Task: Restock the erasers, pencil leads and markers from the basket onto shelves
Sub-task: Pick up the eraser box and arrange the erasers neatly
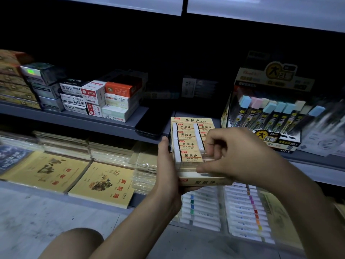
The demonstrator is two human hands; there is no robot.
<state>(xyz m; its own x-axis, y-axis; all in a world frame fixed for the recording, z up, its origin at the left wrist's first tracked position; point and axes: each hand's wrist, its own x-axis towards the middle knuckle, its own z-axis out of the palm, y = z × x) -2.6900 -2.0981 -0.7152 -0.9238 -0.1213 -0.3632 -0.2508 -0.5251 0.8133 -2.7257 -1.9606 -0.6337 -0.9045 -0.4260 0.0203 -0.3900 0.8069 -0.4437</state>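
Black phone (pixel 151 120) lying flat at the front edge of a grey shelf (pixel 74 118); left of the phone, small stacked boxes (pixel 93 99), white and red, with an orange box (pixel 119 88) on top; farther left of the phone, piled brown books (pixel 13 81); below the phone and to its left, yellow exercise books (pixel 102 184) laid flat beside wrapped paper stacks (pixel 110 150); lower still, pale floor (pixel 46 221).

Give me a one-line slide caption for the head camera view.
Left hand holds an open box of 2B erasers at the shelf while the right hand pinches erasers inside.
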